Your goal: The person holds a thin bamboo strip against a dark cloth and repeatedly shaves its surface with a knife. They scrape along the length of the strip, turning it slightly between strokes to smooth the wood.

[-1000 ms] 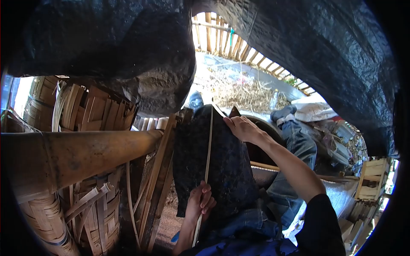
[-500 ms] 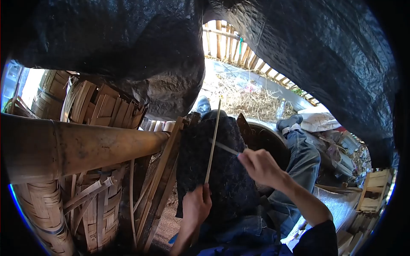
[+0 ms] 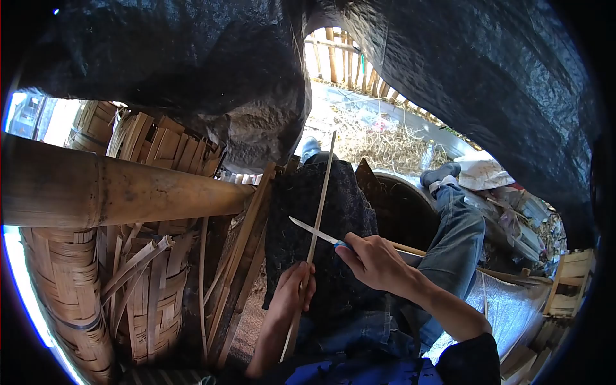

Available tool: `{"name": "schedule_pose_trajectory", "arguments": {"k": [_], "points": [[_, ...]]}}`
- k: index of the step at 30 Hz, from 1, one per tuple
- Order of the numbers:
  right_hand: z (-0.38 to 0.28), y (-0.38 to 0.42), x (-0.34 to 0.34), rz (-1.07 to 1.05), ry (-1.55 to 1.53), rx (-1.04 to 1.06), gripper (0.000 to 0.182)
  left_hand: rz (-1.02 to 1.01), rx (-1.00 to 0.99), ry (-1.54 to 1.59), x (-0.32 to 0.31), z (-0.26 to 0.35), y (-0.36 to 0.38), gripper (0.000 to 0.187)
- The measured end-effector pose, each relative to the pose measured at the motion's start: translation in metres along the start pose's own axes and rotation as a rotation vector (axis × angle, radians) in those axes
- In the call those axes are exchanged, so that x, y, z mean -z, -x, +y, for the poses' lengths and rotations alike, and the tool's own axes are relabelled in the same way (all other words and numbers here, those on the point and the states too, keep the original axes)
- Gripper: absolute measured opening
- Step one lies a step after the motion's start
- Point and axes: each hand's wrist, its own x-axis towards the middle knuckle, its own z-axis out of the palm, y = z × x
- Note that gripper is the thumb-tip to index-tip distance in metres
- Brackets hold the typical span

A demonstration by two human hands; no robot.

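My left hand (image 3: pixel 292 287) is closed around a long, thin bamboo strip (image 3: pixel 325 186), which slants up and away over a dark cloth (image 3: pixel 287 242) on my lap. The strip's lower end comes out below the hand towards my body. In my right hand (image 3: pixel 378 262) is a knife (image 3: pixel 312 229) with a bluish handle, gripped in closed fingers. Its blade points left and crosses the strip a little above my left hand. Whether the edge bites into the strip cannot be made out.
A thick bamboo pole (image 3: pixel 147 192) juts in from the left above woven bamboo baskets (image 3: pixel 70 289). Upright wooden slats (image 3: pixel 247 256) stand left of my lap. Dark plastic sheeting (image 3: pixel 462 83) hangs overhead. A round dark container (image 3: pixel 404 212) sits beside my right leg (image 3: pixel 452 247).
The knife has come down and left, from a blurred position higher up, to the strip near my left hand. More of the strip now shows below my left hand.
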Motion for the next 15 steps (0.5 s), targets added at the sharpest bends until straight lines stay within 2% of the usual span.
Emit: {"name": "schedule_pose_trajectory", "arguments": {"k": [3,6,8,11,15], "points": [[0.003,0.004,-0.001,0.003,0.018,-0.004,0.036,-0.003,-0.012,0.01,-0.004,-0.005,0.0,0.032],[0.006,0.007,0.0,-0.073,0.047,-0.064,0.038,0.115,-0.102,-0.144,-0.01,-0.007,-0.002,0.028],[0.017,0.008,-0.003,-0.024,0.104,-0.049,0.039,0.173,-0.173,-0.34,-0.015,-0.005,-0.004,0.025],[0.034,0.005,-0.008,-0.001,0.147,-0.068,0.04,0.234,-0.229,-0.429,-0.019,-0.009,-0.008,0.025],[0.042,0.001,-0.009,-0.006,0.143,-0.101,0.045,0.298,-0.253,-0.39,-0.02,-0.019,-0.012,0.025]]}}
